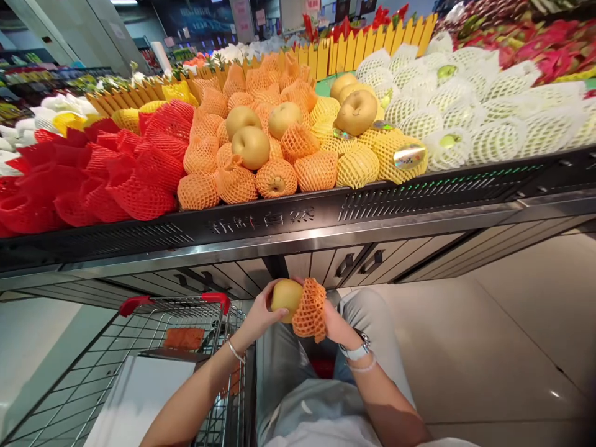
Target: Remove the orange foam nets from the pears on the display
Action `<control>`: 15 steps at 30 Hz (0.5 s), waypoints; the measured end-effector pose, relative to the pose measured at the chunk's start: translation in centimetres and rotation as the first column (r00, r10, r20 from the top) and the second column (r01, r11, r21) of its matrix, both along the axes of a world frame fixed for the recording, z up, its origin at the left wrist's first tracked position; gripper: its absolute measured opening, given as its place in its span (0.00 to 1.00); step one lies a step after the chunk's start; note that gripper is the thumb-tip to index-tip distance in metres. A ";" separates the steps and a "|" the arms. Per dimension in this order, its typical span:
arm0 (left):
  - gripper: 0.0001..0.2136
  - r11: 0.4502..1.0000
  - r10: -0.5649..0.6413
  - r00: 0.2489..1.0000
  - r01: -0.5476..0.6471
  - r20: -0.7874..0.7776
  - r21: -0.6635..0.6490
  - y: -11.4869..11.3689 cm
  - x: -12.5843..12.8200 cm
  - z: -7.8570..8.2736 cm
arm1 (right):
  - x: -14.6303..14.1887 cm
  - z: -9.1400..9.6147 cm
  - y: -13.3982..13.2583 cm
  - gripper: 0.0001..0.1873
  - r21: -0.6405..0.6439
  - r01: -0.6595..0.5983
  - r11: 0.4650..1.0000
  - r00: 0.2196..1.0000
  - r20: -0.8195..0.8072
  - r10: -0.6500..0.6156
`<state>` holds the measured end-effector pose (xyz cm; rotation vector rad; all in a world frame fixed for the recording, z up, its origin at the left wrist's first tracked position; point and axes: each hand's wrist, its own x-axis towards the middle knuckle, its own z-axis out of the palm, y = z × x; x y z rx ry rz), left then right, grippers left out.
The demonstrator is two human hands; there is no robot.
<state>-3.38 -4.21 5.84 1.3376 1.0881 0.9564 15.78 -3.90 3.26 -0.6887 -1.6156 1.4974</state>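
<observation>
One pale shirt (pixel 321 428), left hand (pixel 263 311) gripping one yellow fruit (pixel 286 296), right hand (pixel 334 321) clasping one orange net (pixel 310 311)

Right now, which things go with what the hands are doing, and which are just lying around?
Seems in use:
- bare yellow fruit in the left hand
- orange foam net at the right hand

Just there:
- red foam nets
- white-netted fruit
- yellow fence

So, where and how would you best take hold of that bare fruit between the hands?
The fruit is probably best cupped from the left, where the left hand holds it: its rounded left side is bare, while the orange net sleeve hides its right side.
</observation>
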 end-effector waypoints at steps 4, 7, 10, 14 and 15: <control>0.39 0.999 -0.023 1.000 0.023 -0.007 -0.030 -0.2 0.3 -1.1 | 0.0 -0.2 0.3 0.38 -0.022 0.004 1.000 1.000 -0.019 -0.004; 0.35 0.998 0.033 0.999 -0.033 -0.017 -0.050 -0.3 0.5 -2.1 | -0.2 -1.2 0.5 0.37 -0.153 0.010 0.988 0.998 -0.064 -0.020; 0.29 0.992 0.090 0.995 -0.093 -0.034 -0.089 -0.3 0.7 -3.3 | -0.5 -2.4 0.4 0.39 -0.338 -0.013 0.941 0.987 -0.154 -0.042; 0.27 0.967 0.218 0.976 -0.218 -0.021 -0.133 -0.3 1.5 -4.3 | -1.6 -3.6 0.0 0.38 -0.471 0.000 0.882 0.954 -0.264 -0.141; 0.28 0.954 0.257 0.966 -0.256 -0.012 -0.154 -0.3 1.7 -4.3 | -2.0 -3.8 -0.1 0.37 -0.466 0.034 0.884 0.945 -0.272 -0.180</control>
